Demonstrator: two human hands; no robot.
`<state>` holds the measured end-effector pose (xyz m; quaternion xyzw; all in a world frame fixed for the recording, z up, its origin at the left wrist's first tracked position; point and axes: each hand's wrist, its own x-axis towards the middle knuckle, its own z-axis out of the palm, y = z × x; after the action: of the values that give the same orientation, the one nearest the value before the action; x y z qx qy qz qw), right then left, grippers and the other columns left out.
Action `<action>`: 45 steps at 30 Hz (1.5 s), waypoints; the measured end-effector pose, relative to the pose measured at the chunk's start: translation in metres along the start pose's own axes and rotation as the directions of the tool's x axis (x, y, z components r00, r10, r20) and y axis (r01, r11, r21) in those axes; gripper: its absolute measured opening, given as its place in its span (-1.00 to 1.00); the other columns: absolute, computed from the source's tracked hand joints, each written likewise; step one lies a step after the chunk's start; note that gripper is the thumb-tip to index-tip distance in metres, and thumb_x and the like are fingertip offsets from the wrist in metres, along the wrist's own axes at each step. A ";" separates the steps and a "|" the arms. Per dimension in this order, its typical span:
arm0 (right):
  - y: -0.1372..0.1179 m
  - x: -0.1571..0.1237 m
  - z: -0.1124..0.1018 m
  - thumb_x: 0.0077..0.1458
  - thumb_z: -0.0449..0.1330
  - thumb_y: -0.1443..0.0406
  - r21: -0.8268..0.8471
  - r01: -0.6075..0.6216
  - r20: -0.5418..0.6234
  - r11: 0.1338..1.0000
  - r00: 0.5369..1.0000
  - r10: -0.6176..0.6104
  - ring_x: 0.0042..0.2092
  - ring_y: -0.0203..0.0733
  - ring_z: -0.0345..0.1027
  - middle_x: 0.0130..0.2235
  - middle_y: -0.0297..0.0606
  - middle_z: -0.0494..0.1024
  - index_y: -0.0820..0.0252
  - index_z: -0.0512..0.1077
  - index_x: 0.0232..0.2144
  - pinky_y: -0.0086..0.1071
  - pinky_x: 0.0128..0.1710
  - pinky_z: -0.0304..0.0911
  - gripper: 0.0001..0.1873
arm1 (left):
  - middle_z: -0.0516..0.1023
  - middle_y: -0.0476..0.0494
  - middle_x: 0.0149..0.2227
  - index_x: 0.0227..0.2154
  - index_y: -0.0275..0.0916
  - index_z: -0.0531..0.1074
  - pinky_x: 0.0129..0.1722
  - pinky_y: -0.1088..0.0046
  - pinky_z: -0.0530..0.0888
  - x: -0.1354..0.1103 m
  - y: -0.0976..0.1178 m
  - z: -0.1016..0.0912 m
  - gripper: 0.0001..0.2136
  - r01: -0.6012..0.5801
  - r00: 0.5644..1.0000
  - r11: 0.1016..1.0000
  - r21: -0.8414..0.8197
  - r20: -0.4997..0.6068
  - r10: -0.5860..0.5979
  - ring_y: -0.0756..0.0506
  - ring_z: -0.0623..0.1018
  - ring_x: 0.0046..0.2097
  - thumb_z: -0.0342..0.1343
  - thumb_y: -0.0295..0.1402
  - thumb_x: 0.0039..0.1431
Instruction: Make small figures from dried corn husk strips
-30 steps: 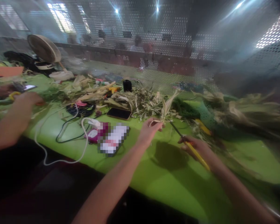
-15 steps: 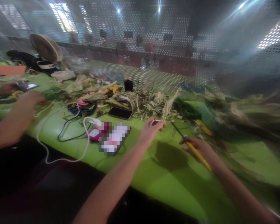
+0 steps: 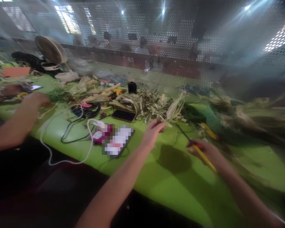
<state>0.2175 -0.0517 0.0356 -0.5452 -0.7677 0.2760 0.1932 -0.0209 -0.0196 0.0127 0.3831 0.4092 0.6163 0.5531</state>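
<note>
My left hand [image 3: 154, 130] is closed in a pinch at the lower end of a pale dried corn husk [image 3: 176, 108], whose strips fan up and to the right. The exact grip is partly hidden behind my fingers. In my right hand [image 3: 205, 151] is a yellow-handled tool [image 3: 207, 161] with a thin dark shaft. My fingers wrap around its handle, and the shaft points up and left toward the husk's base. The tool's tip comes near the husk; whether they touch I cannot tell. Below both hands lies the green tabletop [image 3: 166, 186].
Dried husks [image 3: 127, 103] heap along the back beside a dark phone [image 3: 123, 115]. A second phone [image 3: 120, 141] lies by a purple power socket [image 3: 100, 136] with a white cable [image 3: 82, 162]. Another person's arm [image 3: 16, 123] reaches in from the left. A fan [image 3: 51, 49] stands farther back.
The husk at my left hand has tipped to the right and spread wider. The pale loop by my left thumb no longer shows. My right hand keeps its hold on the yellow-handled tool.
</note>
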 end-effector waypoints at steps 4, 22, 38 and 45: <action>0.004 0.001 -0.006 0.04 0.14 -0.11 -0.029 0.011 -0.003 1.000 1.000 -0.011 -0.30 -0.01 0.49 -0.28 -0.15 0.62 0.13 0.48 -0.21 -0.26 -0.32 0.37 -0.51 | 0.34 0.06 -0.55 -0.44 -0.25 0.37 -0.33 0.49 0.42 0.001 -0.002 -0.001 -0.84 0.042 0.994 0.998 -0.042 0.099 -0.038 0.07 0.37 -0.47 0.18 -0.28 0.04; 0.010 -0.005 -0.001 0.09 0.14 -0.12 0.306 0.046 0.235 0.951 0.964 -0.122 -0.12 0.00 0.42 -0.13 -0.12 0.53 0.13 0.44 0.01 -0.20 -0.11 0.36 -0.40 | 0.35 0.00 -0.45 -0.37 -0.30 0.38 -0.36 0.43 0.34 -0.003 -0.007 -0.004 -0.84 0.225 0.818 0.974 0.015 0.541 -0.197 0.05 0.37 -0.45 0.11 -0.28 0.08; 0.010 -0.002 0.006 0.02 0.16 -0.19 0.339 0.033 0.169 0.940 0.981 -0.095 -0.23 -0.10 0.36 -0.24 -0.17 0.46 0.17 0.47 -0.09 -0.32 -0.28 0.31 -0.36 | 0.33 0.02 -0.47 -0.37 -0.29 0.34 -0.45 0.49 0.33 -0.001 -0.011 -0.001 -0.83 0.299 0.843 0.952 -0.069 0.487 -0.229 0.08 0.37 -0.49 0.15 -0.30 0.07; 0.001 -0.001 0.005 -0.03 0.18 -0.20 0.247 0.043 0.102 0.968 0.992 -0.071 -0.23 -0.05 0.39 -0.25 -0.13 0.50 0.19 0.54 -0.12 -0.24 -0.23 0.35 -0.33 | 0.35 0.06 -0.49 -0.24 -0.28 0.37 -0.42 0.51 0.37 -0.004 -0.008 0.000 -0.79 0.255 0.851 0.964 -0.071 0.490 -0.189 0.11 0.38 -0.53 0.18 -0.30 0.11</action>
<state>0.2160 -0.0538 0.0308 -0.4789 -0.7527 0.3924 0.2239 -0.0177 -0.0229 0.0055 0.4357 0.2591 0.4604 0.7288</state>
